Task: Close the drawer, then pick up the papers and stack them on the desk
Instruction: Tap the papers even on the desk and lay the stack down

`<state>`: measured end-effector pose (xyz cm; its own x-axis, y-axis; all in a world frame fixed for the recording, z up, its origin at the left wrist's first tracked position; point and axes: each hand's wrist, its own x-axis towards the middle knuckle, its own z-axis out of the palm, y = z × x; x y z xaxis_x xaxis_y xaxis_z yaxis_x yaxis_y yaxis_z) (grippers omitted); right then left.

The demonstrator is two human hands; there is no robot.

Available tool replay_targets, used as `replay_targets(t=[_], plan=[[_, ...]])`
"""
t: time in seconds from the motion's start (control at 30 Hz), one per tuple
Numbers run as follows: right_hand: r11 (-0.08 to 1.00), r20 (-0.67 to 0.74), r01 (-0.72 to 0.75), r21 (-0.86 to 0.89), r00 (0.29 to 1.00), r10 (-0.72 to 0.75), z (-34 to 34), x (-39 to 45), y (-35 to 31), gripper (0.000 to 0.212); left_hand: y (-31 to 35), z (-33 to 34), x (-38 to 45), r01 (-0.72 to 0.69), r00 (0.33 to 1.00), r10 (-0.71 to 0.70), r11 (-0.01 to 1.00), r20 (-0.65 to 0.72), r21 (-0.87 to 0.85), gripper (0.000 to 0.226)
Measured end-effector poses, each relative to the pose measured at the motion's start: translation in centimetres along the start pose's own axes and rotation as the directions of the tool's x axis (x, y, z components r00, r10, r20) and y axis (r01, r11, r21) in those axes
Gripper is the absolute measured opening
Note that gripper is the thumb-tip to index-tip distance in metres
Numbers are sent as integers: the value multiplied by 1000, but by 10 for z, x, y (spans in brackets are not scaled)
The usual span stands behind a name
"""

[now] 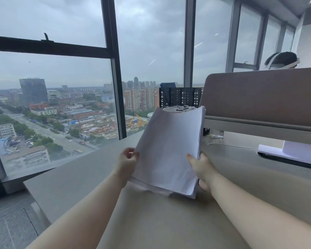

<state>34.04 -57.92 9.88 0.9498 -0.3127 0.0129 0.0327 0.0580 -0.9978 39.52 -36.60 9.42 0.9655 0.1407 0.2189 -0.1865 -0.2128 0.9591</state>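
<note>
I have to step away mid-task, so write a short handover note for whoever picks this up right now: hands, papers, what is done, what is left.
Left hand: grips the left edge of the stack of papers.
Right hand: grips the stack's right edge, thumb on top.
Papers: one thick sheaf held tilted up over the desk, lower edge close to the surface; whether it touches cannot be told. A second small white pile lies far right under the monitor stand.
Done: papers picked up. The drawer is out of view, so its closing cannot be confirmed.
Left: square the sheaf and set it flat on the desk.
</note>
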Motion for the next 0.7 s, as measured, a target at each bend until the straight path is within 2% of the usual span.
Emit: replay_targets(t=[0.1,0.23,0.3,0.4,0.57,0.7], plan=[[994,63,-40,99,997,34,-3,-2,-14,28,8,1,6,38,999,-39,990,-4,-135,9],[981,209,-195,-14,959,194,-3,-10,-16,43,7,2,8,68,998,-68,991,4,-116,9],[979,246,-198,-39,948,201,-2,-14,-11,32,3,2,6,82,997,-83,991,2,-101,13],[989,247,-139,-40,958,145,-4,-15,-7,38,-4,1,6,136,991,-135,987,21,-85,14],[965,194,-229,-124,949,250,-3,-14,-3,21,-13,4,13,138,986,-153,974,68,182,29],[952,159,-262,-156,945,286,-2,-9,0,32,-17,10,17,112,992,-125,937,19,330,30]])
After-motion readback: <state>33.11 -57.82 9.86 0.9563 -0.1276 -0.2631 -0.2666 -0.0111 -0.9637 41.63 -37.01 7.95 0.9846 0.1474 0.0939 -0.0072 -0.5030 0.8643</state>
